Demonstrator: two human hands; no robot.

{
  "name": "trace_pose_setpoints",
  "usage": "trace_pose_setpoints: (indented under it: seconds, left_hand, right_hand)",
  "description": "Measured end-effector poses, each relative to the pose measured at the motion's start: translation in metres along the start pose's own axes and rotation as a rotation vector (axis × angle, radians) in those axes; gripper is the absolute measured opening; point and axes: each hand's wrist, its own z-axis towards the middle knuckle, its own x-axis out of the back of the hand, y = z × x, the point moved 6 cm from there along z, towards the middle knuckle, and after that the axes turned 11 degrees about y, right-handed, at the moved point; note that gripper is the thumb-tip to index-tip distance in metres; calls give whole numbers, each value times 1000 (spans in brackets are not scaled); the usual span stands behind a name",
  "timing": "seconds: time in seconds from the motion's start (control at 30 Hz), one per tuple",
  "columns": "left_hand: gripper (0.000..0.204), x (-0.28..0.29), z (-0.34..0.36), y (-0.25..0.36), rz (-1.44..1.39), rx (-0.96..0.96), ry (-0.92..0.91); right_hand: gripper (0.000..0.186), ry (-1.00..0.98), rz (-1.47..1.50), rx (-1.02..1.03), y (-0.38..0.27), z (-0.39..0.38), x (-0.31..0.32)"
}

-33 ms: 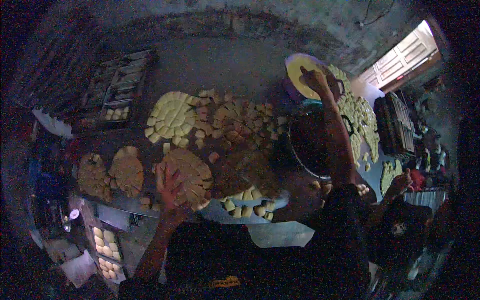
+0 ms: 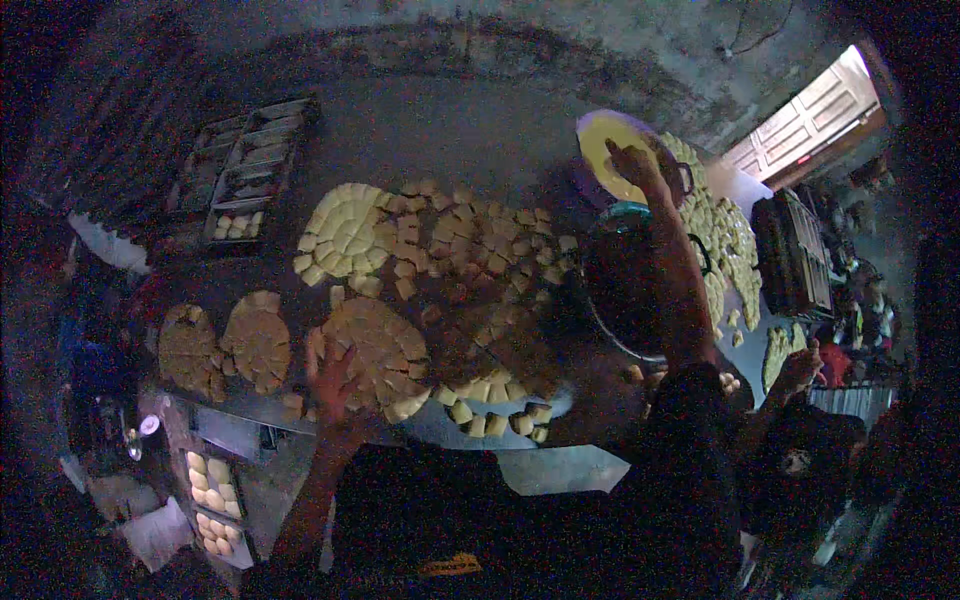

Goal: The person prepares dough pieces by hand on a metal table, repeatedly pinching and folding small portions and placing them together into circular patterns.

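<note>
My left hand [image 2: 335,385] lies on the near edge of a round of pale dough [image 2: 375,345] cut into wedges and chunks, its fingers spread. Stretched far to the right, my right hand [image 2: 635,168] is over a tub [image 2: 588,150] with smooth yellow contents. A finger points out toward the yellow surface; whether it touches is too dark to tell. Beneath my right forearm stands a large dark pot [image 2: 625,285] with handles. Beyond the left hand lies a paler cut dough round [image 2: 345,230], with many loose dough pieces [image 2: 490,235] beside it.
Two more cut rounds [image 2: 257,340] lie at left. Wooden trays [image 2: 245,170] stand at the back left, and trays of dough balls [image 2: 212,485] sit low at left. Dough strips [image 2: 725,240] cover the right side. Another person's hand [image 2: 800,368] shows at right, near a dark crate [image 2: 792,255].
The view has shifted slightly. My left hand stays on the cut dough and my right hand stays over the tub, with barely any movement.
</note>
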Motion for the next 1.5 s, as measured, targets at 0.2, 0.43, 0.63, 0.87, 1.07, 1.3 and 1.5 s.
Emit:
trace_pose_setpoints:
  seconds: [0.2,0.43,0.63,0.87,1.07,1.3,1.5]
  left_hand:
    - [136,72,-46,17,-193,125,286]
    - [119,108,-42,-10,-335,161,328]
    - [75,77,-4,18,-269,127,50]
    - [38,67,11,33,138,-160,-104]
    - [47,91,0,-14,7,-15,-141]
    - [36,127,7,-2,-474,561,-1]
    - [31,123,14,20,-34,-58,-75]
  right_hand:
    - [51,-74,-104,-17,-11,9,-28]
    - [44,58,22,6,-40,-14,5]
    - [39,114,568,89,-164,-87,69]
    - [37,-377,1118,38,-406,-243,72]
    - [38,-589,1241,-177,-509,-391,35]
    - [44,-368,1109,55,-536,-422,19]
    - [58,-8,504,418,-573,-435,26]
